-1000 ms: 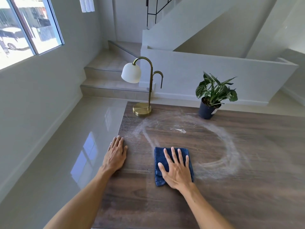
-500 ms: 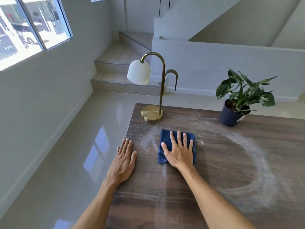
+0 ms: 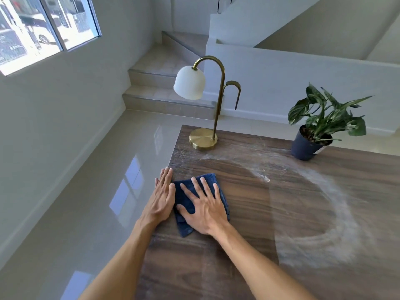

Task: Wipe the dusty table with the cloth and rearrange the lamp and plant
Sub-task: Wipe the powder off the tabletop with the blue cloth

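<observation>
Head view, item log. Step: wiping, mid-pass, at table (image 3: 249, 213) left edge. Cloth (image 3: 195, 187): folded blue, flat on wood near left edge. R hand (image 3: 205, 210): palm down, fingers spread, pressing on cloth, not gripping. L hand (image 3: 162, 200): flat, open, holds nothing, at table edge, touching cloth's left side. Dust ring (image 3: 337, 213): big arc at right, not yet cleared. Lamp (image 3: 203, 137): far left corner, base on table. Plant (image 3: 307, 146): far edge, well apart from lamp. Next move, by judgement: sweep cloth right across ring w/ steady pressure; lamp & plant need lifting later. Vs 0.5 s ago: cloth + R hand shifted left to meet L hand.
</observation>
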`<state>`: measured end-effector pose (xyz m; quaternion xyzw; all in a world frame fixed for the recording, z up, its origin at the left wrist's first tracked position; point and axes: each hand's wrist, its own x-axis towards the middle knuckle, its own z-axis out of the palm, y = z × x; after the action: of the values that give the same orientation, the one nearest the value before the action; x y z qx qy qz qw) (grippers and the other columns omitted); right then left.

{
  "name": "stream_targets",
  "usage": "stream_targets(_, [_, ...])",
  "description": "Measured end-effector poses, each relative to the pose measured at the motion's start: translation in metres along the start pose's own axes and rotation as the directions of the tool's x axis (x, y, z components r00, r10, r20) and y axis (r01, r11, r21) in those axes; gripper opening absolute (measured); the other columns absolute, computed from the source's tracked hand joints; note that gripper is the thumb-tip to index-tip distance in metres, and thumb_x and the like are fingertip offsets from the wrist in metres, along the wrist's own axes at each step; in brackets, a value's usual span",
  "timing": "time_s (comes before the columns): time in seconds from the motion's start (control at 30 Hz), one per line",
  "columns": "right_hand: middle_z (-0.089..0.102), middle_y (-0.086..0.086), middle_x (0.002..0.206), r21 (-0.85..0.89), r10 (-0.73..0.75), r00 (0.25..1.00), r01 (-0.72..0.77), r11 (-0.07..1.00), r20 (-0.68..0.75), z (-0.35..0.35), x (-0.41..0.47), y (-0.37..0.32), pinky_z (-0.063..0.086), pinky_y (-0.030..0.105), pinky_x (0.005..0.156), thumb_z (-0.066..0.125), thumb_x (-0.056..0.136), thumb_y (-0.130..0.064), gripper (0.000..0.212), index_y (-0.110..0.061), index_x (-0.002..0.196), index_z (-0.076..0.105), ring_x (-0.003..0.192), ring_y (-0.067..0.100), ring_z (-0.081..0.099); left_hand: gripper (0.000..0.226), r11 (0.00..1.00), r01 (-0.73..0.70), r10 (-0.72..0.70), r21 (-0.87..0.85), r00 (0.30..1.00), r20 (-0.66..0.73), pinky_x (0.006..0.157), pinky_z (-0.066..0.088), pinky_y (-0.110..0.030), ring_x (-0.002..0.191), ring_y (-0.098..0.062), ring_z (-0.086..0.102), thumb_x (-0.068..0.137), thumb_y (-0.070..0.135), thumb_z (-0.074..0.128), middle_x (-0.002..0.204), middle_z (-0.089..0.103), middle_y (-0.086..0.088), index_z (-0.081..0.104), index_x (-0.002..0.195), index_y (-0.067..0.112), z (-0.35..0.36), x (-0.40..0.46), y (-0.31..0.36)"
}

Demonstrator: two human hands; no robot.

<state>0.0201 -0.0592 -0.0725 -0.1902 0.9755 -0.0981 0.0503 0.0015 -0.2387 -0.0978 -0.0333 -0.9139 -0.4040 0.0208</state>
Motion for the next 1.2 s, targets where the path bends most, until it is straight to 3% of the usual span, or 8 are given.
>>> stream_targets(0.17, [-0.006,-0.012,0.166,0.003,0.07,0.998,-0.07,0.998,0.0,-0.008,-0.063,0.044,-0.01,0.048,0.123,0.015,0.09,-0.079,0.07,-0.053,0.154,0.008,0.154,0.014,-0.012,0.055,0.997,0.062,-0.063,-0.038,0.998,-0.013,0.122,-0.004,-0.026,0.151,-0.007,0.0,0.107,0.037,0.015,0.165,0.008,0.003,0.014,0.158,0.016,-0.007,-0.013,0.012])
stream_targets(0.3, [-0.002,-0.011,0.167,-0.028,0.308,0.951,-0.309,0.951,-0.022,-0.023,-0.084,0.119,-0.005,0.049,0.124,-0.001,0.079,-0.086,0.081,-0.055,0.153,0.005,0.155,0.018,-0.006,0.051,0.977,0.16,-0.157,-0.143,0.987,0.028,0.124,0.006,-0.029,0.15,-0.009,0.014,0.108,0.032,0.02,0.164,0.018,0.002,0.022,0.157,0.017,-0.013,-0.035,0.005])
stream_targets(0.47, [-0.011,0.0,0.168,-0.018,0.469,0.882,-0.469,0.883,0.039,-0.028,-0.042,0.103,-0.011,0.06,0.119,0.019,0.095,-0.071,0.069,-0.047,0.156,-0.004,0.153,0.028,-0.016,0.049,0.954,0.227,-0.213,-0.196,0.973,0.091,0.119,0.008,-0.02,0.148,-0.005,0.02,0.108,0.034,0.02,0.16,0.024,0.011,0.023,0.156,0.023,-0.021,-0.076,-0.008])
stream_targets(0.6, [-0.012,0.001,0.167,0.005,0.29,0.956,-0.29,0.957,0.049,-0.016,-0.004,0.03,-0.016,0.06,0.118,0.018,0.095,-0.071,0.068,-0.049,0.155,-0.003,0.152,0.03,-0.019,0.048,0.908,0.268,-0.26,-0.323,0.963,0.066,0.119,0.011,-0.021,0.144,-0.005,0.027,0.108,0.035,0.017,0.149,0.032,0.019,0.032,0.153,0.027,-0.019,-0.083,-0.004])
stream_targets(0.73, [-0.011,0.0,0.167,-0.023,0.107,0.993,-0.106,0.994,0.057,-0.001,-0.007,-0.029,-0.015,0.06,0.118,0.017,0.093,-0.072,0.066,-0.054,0.153,-0.001,0.153,0.028,-0.018,0.067,0.759,0.292,-0.31,-0.582,0.948,0.071,0.118,0.032,-0.036,0.134,-0.006,0.047,0.091,0.062,0.021,0.145,0.052,0.01,0.047,0.144,0.031,-0.021,-0.08,-0.009])
stream_targets(0.93, [-0.001,-0.013,0.166,-0.04,-0.221,0.974,0.224,0.974,0.053,0.005,-0.105,0.004,-0.009,0.05,0.121,0.03,0.092,-0.07,0.061,-0.062,0.15,0.01,0.154,0.014,-0.009,0.04,0.741,0.344,-0.364,-0.577,0.928,0.085,0.091,0.043,-0.01,0.125,-0.014,0.055,0.106,0.037,0.02,0.131,0.059,0.005,0.056,0.123,0.032,-0.032,-0.079,0.009])
stream_targets(1.07, [-0.002,-0.016,0.165,-0.1,0.003,0.999,0.002,0.995,0.047,-0.016,-0.121,0.086,-0.004,0.046,0.123,0.016,0.085,-0.083,0.062,-0.069,0.144,0.001,0.155,0.016,-0.003,0.055,0.828,0.325,-0.329,-0.457,0.941,0.073,0.111,0.033,-0.031,0.132,-0.015,0.048,0.094,0.049,0.018,0.142,0.053,0.006,0.052,0.135,0.036,-0.037,-0.082,0.013])
stream_targets(1.2, [-0.011,-0.008,0.167,-0.044,0.289,0.956,-0.286,0.957,0.057,-0.023,-0.075,0.08,-0.009,0.056,0.121,0.01,0.088,-0.079,0.068,-0.058,0.151,-0.001,0.154,0.023,-0.015,0.048,0.885,0.306,-0.323,-0.35,0.946,0.01,0.115,0.016,-0.023,0.143,-0.015,0.032,0.108,0.031,0.016,0.154,0.04,0.004,0.04,0.149,0.025,-0.027,-0.09,0.016])
